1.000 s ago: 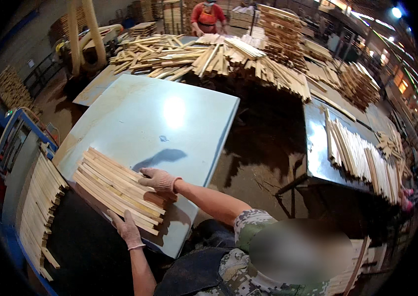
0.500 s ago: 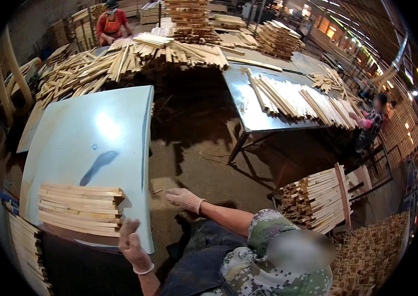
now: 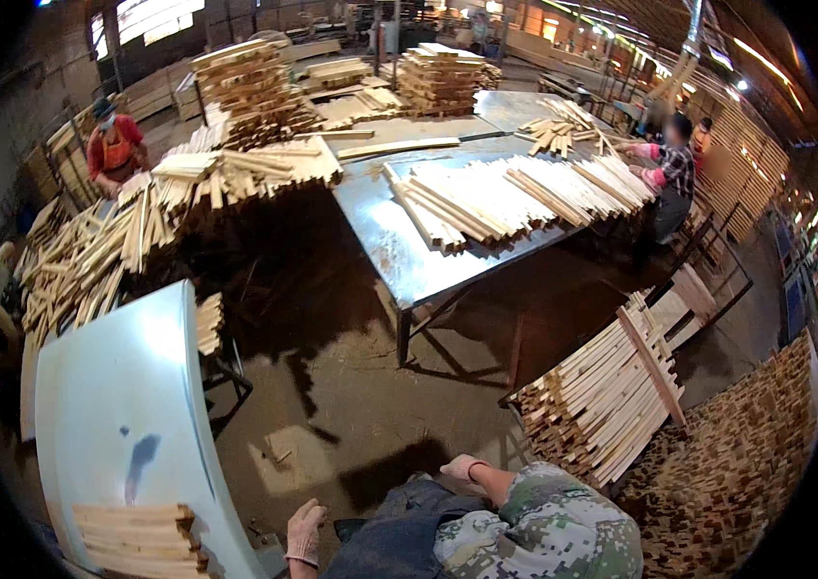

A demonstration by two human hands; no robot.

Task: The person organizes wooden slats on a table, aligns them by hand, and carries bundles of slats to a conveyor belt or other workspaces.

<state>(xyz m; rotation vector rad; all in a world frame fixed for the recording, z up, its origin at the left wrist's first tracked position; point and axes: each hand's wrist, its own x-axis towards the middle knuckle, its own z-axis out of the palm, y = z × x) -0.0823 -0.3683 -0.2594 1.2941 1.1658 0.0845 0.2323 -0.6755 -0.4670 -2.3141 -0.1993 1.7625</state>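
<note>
My left hand [image 3: 304,531], in a pale knit glove, is raised to the right of the light-blue table's [image 3: 163,367] near corner. Its fingers are loosely bent and apart, with nothing in them. My right hand [image 3: 463,468], gloved the same way, hangs in front of my body with loose fingers; no object shows in it. A row of wooden strips [image 3: 134,536] lies side by side on the near end of the light-blue table, apart from both hands. The lower edge of the picture cuts off part of that row.
Ahead stands a metal-topped table [image 3: 370,232] with a long row of strips [image 3: 515,198]. A jumbled heap of strips [image 3: 105,236] covers the far left. At right, a strip stack [image 3: 602,386] sits beside a large wood pile [image 3: 737,473]. Two co-workers [image 3: 118,145] [image 3: 671,174] stand at the tables.
My view has swung right and up. Both hands are farther from the strips on the light-blue table, and the left no longer appears beside their ends.
</note>
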